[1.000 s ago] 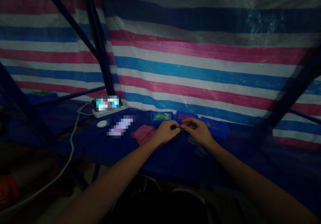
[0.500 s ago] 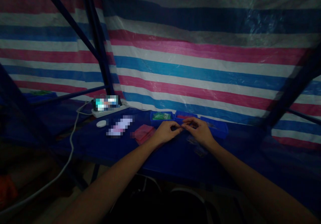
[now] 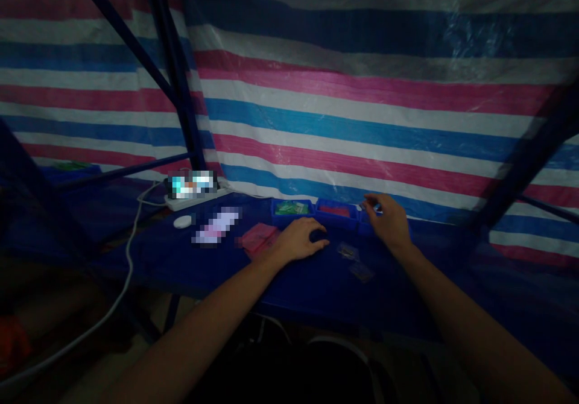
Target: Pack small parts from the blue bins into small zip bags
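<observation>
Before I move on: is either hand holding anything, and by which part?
The left hand holds nothing visible. The right hand, at the rightmost blue bin: too dim to tell.

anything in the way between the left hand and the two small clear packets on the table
Nothing visible: only blue tabletop shows between the left hand and the two small clear packets. The right hand is at the rightmost blue bin, outside that gap.

On the table [image 3: 289,289], a row of trays [image 3: 339,220] stands behind the left fingers [image 3: 320,245]; two packets [image 3: 348,251] lie right of those fingers, a pile [image 3: 257,238] left of them.
</observation>
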Demonstrator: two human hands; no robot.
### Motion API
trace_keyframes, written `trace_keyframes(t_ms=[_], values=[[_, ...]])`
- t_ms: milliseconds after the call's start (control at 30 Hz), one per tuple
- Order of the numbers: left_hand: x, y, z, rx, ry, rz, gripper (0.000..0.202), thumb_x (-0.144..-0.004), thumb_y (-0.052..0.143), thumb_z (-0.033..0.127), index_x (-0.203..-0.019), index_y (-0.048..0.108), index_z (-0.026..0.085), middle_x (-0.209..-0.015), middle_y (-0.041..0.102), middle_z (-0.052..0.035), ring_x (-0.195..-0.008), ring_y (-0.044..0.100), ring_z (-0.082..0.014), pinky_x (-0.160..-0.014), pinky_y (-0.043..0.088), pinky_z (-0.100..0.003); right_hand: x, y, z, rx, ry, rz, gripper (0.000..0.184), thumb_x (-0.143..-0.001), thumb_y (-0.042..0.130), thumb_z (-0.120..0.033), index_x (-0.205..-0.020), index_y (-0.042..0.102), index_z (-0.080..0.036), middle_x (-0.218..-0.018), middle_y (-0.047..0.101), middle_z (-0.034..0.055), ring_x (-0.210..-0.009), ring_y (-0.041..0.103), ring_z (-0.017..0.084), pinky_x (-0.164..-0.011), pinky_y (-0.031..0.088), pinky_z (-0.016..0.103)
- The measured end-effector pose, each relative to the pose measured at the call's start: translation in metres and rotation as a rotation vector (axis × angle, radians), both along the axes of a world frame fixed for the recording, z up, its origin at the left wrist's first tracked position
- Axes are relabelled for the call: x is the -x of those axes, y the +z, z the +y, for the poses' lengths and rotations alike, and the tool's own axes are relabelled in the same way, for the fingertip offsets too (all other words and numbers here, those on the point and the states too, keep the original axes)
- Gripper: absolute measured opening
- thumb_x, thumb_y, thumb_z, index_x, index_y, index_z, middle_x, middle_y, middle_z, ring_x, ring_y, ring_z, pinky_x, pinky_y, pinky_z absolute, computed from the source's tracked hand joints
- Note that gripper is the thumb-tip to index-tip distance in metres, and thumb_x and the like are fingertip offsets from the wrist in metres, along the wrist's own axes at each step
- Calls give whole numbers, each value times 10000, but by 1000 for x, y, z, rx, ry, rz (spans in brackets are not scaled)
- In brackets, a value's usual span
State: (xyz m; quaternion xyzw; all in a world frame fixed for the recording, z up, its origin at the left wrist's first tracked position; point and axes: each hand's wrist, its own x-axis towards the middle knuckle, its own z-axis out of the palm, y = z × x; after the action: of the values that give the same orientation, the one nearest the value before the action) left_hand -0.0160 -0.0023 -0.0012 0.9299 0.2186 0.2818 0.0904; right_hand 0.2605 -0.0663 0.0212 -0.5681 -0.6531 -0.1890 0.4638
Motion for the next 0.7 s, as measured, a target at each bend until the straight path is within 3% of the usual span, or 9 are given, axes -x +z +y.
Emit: trace_keyframes(t_ms=[133,300,433,500,700], values=[[6,-5,8,1,44,75,431,-813,729,509,-1112,737,199,-1131,721,-106,-1077,650,-272,-978,474,-384,-17,3,0,13,-136,-183,284,-965,480,-221,-1191,647,-180,-1045,690,134,-1006,606,297,-930,450,438],[6,-7,14,29,16,83,292,-851,676,344,-1102,754,219,-1059,744,-79,-977,686,-236,-897,502,-342,-30,6,0,27,-273,-275,305,-957,458,-190,-1194,649,-170,-1082,697,148,-1026,594,312,-916,426,450],[6,-4,12,40,20,90,296,-838,670,309,-1102,752,202,-1024,752,-72,-910,698,-226,-843,517,-330,-33,2,3,225,-214,-222,248,-966,516,-325,-1054,705,-192,-952,735,110,-891,656,272,-803,464,381],[6,-3,10,21,6,93,302,-832,676,318,-1101,750,202,-1050,749,-68,-955,692,-231,-881,513,-332,-30,1,4,318,-195,-178,306,-972,520,-438,-964,720,-207,-878,741,88,-816,675,250,-747,465,349],[6,-5,10,11,-40,86,211,-815,633,212,-978,766,201,-1052,739,-50,-980,681,-208,-931,506,-299,-10,2,1,314,-148,-137,372,-1003,464,-494,-1019,707,-212,-888,748,81,-834,693,240,-767,478,332]])
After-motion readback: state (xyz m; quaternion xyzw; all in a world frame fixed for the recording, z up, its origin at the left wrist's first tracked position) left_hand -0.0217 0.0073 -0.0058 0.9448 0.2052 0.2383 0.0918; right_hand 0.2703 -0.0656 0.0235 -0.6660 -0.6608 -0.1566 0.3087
